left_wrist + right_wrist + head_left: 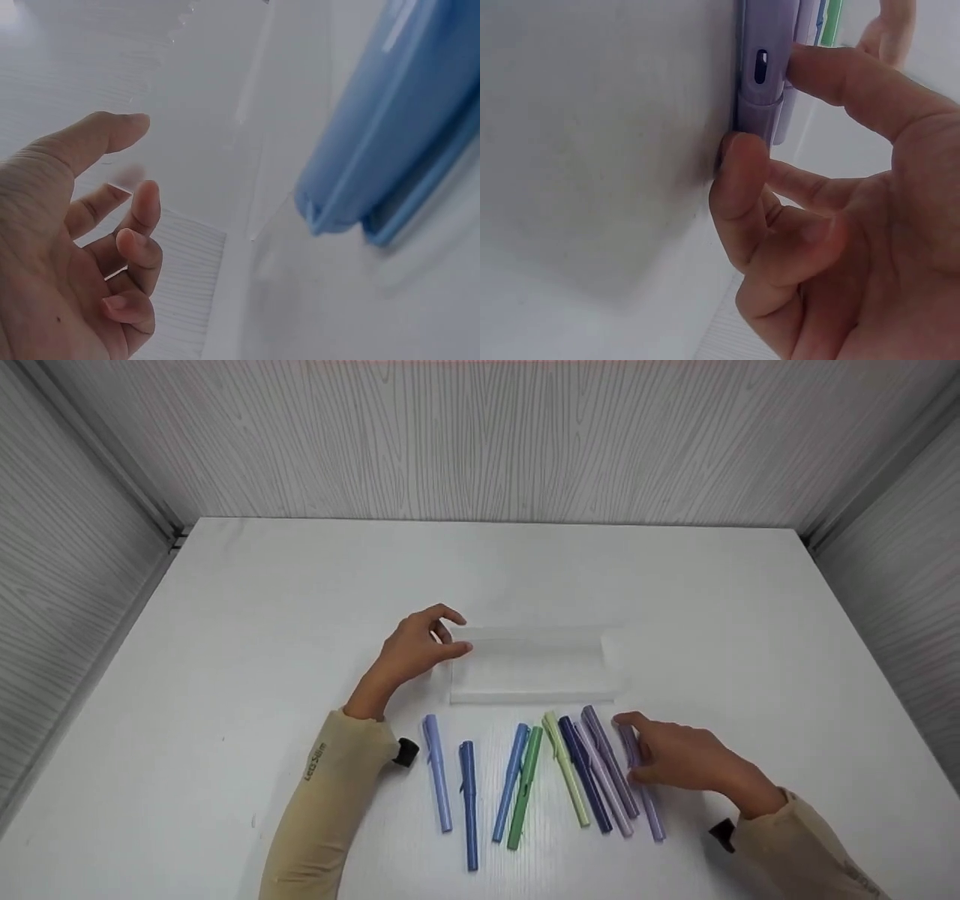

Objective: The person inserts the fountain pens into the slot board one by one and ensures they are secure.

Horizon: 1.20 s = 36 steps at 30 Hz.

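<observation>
A clear plastic box [536, 696] lies in the middle of the table. At its left end is my left hand [420, 645], thumb and forefinger apart, fingertips right at the rim. In the left wrist view the fingers [146, 202] are loosely bent, and one fingertip looks blurred behind the plastic. My right hand [679, 754] pinches a purple pen [651, 810], the rightmost of the row. The right wrist view shows the thumb on one side of that pen's barrel [769, 30] and a fingertip at the other side.
Left of the held pen lie a purple pen [611, 761], a lilac pen [604, 780], a navy pen [586, 776] and a lime pen [568, 772]. Further left are a green pen [525, 787], two blue pens [469, 810] and a periwinkle pen [438, 776]. Wood-grain panels [480, 442] enclose the table.
</observation>
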Available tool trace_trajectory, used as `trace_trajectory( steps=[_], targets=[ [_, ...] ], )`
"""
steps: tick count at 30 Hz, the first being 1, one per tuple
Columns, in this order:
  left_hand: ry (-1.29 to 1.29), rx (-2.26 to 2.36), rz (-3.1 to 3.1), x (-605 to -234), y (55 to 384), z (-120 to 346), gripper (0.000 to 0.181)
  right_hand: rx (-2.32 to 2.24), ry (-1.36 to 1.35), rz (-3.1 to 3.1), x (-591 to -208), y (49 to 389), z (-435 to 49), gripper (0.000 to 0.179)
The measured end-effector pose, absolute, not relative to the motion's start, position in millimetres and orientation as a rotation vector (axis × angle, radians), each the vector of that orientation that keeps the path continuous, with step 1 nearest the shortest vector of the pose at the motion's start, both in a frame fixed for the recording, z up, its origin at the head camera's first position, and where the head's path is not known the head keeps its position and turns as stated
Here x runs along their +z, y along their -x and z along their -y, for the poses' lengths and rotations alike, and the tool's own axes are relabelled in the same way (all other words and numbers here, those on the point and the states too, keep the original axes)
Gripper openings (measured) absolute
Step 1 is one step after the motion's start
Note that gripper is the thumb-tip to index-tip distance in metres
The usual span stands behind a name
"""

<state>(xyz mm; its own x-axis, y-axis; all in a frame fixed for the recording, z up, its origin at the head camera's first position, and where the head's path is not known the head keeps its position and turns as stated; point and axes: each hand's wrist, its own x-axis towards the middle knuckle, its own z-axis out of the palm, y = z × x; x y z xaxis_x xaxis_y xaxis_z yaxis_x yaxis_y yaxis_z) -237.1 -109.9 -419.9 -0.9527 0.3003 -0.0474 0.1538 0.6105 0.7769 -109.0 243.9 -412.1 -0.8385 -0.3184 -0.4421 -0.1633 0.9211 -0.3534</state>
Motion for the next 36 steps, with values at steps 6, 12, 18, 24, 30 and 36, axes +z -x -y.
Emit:
trace_trajectory(
  steps=[6,12,18,24,30,36],
  targets=[
    [-0.387,1.306,-2.633,-421,237,110,0.039,-0.365,0.380,-2.619,-412,110,-242,0.067],
    [-0.379,1.340,-2.624,-421,239,110,0.034,-0.431,0.409,-2.624,-414,112,-247,0.060],
    [-0.377,1.364,-2.622,-423,239,111,0.028,-0.593,0.432,-2.590,-404,117,-260,0.060],
    [-0.404,1.373,-2.641,-422,239,112,0.022,-0.681,0.441,-2.644,-389,123,-261,0.062],
    [-0.415,1.389,-2.628,-424,239,113,0.020,-0.824,0.403,-2.675,-380,133,-257,0.064],
    [-0.420,1.383,-2.632,-425,238,115,0.020,-0.923,0.441,-2.679,-379,139,-254,0.067]
  ],
)
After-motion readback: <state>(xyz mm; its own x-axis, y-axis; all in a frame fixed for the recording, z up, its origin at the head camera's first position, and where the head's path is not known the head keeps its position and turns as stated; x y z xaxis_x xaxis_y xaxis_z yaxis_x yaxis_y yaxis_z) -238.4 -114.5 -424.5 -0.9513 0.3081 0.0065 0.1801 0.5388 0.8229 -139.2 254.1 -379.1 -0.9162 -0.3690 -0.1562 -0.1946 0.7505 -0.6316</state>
